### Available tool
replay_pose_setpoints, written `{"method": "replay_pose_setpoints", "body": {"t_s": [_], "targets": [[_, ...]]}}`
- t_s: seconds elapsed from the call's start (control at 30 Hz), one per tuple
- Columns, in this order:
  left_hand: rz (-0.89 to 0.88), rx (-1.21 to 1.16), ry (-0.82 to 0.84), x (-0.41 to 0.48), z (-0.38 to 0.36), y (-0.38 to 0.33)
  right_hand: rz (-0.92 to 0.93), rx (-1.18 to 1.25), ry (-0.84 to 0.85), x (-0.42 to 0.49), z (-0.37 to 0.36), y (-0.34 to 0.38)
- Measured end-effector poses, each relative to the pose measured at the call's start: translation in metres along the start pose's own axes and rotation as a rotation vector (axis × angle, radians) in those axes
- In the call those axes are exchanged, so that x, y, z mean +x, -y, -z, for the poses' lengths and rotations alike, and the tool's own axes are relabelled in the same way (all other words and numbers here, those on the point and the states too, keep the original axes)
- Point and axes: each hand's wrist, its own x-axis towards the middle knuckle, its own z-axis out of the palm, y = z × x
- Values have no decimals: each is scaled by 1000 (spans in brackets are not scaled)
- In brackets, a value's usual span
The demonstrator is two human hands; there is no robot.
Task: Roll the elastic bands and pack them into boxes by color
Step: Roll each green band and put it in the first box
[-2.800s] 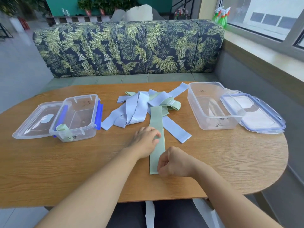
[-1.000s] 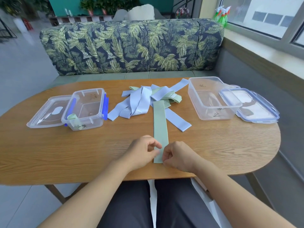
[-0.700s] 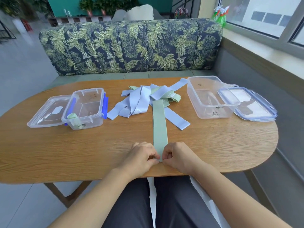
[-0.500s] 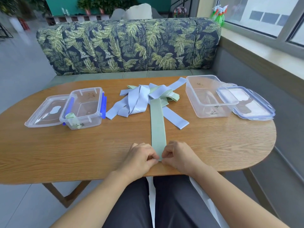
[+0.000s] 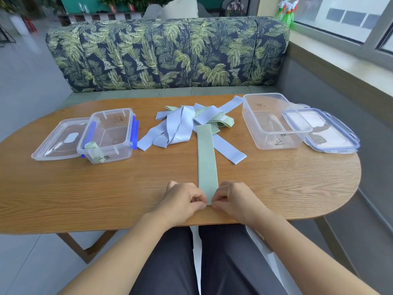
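Both hands pinch the near end of the green elastic band (image 5: pixel 206 162), the left hand (image 5: pixel 182 201) at its left corner and the right hand (image 5: pixel 231 199) at its right. It lies flat and straight on the table (image 5: pixel 85 188), its far end at the pile of bands (image 5: pixel 178 128). Make the first turn tight and square with the edges level, so it matches the rolled green band (image 5: pixel 93 146) in the left box (image 5: pixel 116 153).
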Motion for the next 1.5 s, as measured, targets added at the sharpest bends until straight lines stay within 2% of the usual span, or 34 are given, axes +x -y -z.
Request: {"method": "replay_pose_setpoints", "body": {"t_s": [0.27,0.5,0.67,1.07,1.2,1.33,1.5], "targets": [[71,-43,71,4,8,-4,-87,80,64,4,9,1],[102,-79,83,3,10,-3,-149,22,141,9,12,4],[152,-112,116,4,15,-6,-275,82,159,16,14,4],[194,5,137,14,20,-14,-462,112,296,30,24,14],[127,116,150,16,20,-21,-486,147,313,32,26,12],[17,152,94,13,21,-20,-495,154,345,34,27,11],[-369,319,-109,5,13,-9,-495,155,380,37,28,11]]}}
